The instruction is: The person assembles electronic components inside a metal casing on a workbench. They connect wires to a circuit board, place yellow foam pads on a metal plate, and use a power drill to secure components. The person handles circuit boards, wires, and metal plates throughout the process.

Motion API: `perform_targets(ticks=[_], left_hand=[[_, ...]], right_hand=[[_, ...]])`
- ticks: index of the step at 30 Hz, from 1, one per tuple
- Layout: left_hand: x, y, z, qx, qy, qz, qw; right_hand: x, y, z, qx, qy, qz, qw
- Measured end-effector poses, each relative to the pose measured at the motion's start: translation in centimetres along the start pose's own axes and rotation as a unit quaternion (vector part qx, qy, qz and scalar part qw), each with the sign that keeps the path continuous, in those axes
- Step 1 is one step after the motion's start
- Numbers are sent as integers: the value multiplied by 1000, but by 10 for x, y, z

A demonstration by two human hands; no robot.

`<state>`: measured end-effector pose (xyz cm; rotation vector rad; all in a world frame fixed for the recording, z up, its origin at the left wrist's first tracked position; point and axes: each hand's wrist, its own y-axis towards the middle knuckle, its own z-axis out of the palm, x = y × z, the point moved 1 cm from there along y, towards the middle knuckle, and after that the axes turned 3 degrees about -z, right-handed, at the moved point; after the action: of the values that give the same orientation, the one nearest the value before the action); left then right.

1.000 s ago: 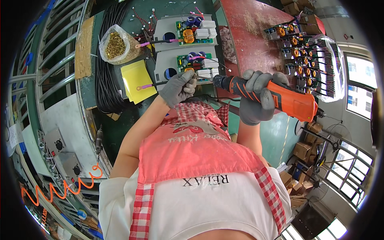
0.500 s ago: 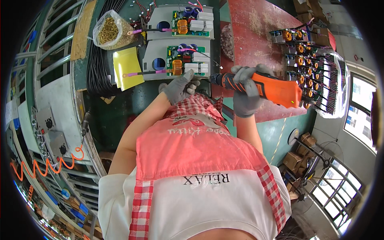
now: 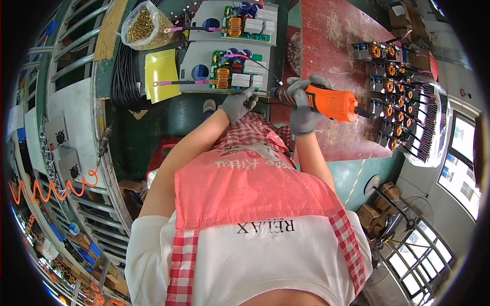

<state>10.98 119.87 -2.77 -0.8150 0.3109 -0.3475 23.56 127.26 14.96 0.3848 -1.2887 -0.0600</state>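
The left glove (image 3: 237, 106) and right glove (image 3: 304, 109) are grey; the drill (image 3: 334, 104) is orange and black. The near board (image 3: 219, 60) is green, with a copper-orange coil (image 3: 222, 79), dark blue capacitors (image 3: 233, 51) and white blocks (image 3: 241, 80), on a pale grey plate (image 3: 189, 56). At left, the sheets (image 3: 158, 66) are yellow, the wires (image 3: 126, 76) black, the small parts (image 3: 141, 28) gold. The right table (image 3: 332, 64) is red with pale scuffs. The apron (image 3: 250, 194) is pink with red-and-white checked straps (image 3: 181, 265); the shirt (image 3: 275, 265) is white.

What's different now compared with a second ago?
The left hand has moved from partly covering the lower coil to the front edge of the grey panel. The right hand, still gripping the orange driver, appears to have lowered it. The bag and yellow sheets stay put.
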Motion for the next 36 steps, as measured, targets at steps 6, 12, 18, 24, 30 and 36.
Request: perform_targets(ticks=[6,12,18,24,30,36], left_hand=[[8,10,0,10,-18,61,998],[33,66,-49,16,306,382,872],[30,53,-33,-7,404,482,778],[14,37,-31,70,399,443,799],[-14,-38,-26,18,201,75,977],[-33,-107,-22,103,67,140,983]], right_hand=[[-10,-5,-3,110,36,38,993],[-12,-5,10,322,-59,-82,941],[-27,2,3,297,-5,49,954],[-18,19,21,318,-23,129,939],[17,27,28,229,86,56,968],[41,23,55,220,194,-19,956]])
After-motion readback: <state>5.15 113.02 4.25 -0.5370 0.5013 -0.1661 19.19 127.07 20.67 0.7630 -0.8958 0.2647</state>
